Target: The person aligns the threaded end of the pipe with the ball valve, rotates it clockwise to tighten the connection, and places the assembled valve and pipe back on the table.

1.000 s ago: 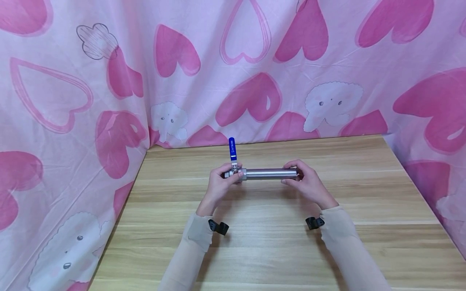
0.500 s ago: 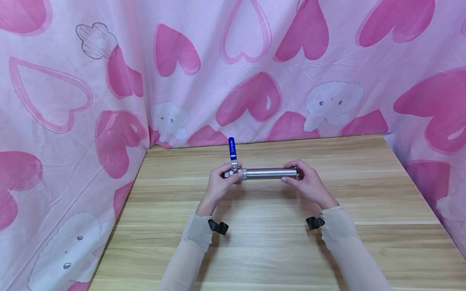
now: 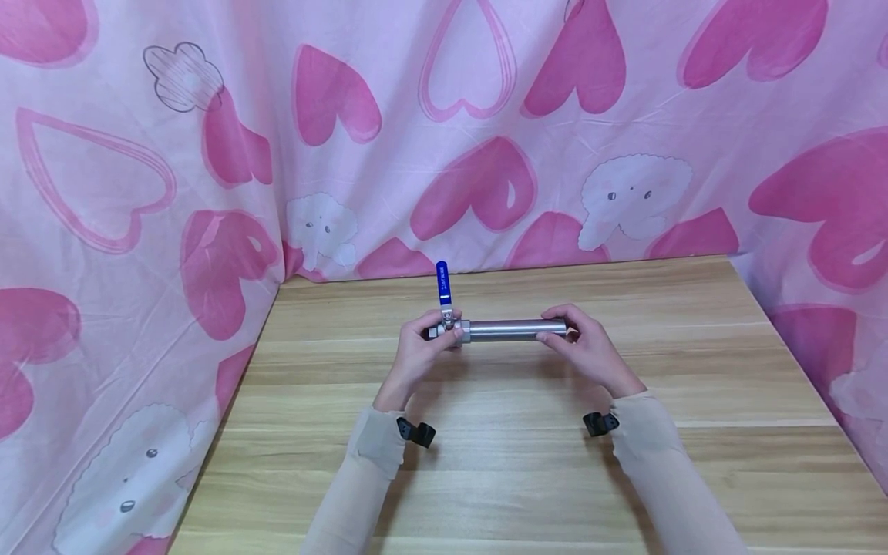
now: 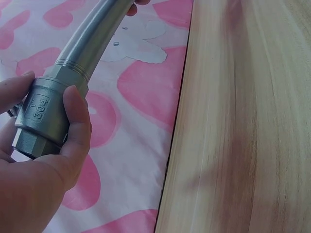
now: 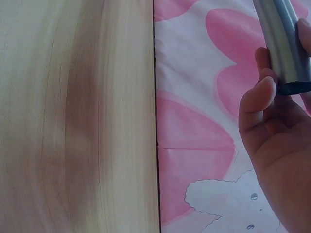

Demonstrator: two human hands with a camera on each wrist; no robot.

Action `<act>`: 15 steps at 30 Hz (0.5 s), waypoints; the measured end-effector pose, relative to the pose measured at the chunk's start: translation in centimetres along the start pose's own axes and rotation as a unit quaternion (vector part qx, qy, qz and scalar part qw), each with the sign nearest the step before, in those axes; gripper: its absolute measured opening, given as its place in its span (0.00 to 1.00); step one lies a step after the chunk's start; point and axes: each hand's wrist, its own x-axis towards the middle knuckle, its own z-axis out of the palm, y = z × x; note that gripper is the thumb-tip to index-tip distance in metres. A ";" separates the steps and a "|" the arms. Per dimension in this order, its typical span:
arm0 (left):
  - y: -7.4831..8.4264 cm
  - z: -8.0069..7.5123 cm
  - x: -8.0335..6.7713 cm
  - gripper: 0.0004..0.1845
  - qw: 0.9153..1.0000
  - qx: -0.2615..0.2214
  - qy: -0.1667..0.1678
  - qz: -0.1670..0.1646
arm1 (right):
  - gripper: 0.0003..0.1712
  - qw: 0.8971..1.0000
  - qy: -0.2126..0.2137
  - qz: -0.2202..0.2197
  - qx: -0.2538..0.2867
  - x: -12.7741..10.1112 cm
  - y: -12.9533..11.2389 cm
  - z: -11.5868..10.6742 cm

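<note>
While held above the wooden table:
Left hand: fingers curled around valve body, blue handle upright.
Right hand: fingers pinching steel pipe end.

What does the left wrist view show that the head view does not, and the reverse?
Only the left wrist view shows the 304 marking stamped on the valve body that the left hand grips. Only the head view shows the blue valve handle standing upright and the right hand holding the far pipe end. Both show the steel pipe joined to the valve, above the wooden table.
</note>
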 end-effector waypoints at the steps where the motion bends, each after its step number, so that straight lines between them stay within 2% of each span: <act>1: 0.0 0.0 0.0 0.19 1.000 0.000 -0.001 -0.001 | 0.20 1.000 0.000 -0.002 0.000 0.0 0.0 0.0; 15: 0.2 0.2 -0.2 0.18 1.000 -0.003 -0.001 0.008 | 0.19 1.000 -0.007 0.008 -0.015 -0.1 -0.4 0.0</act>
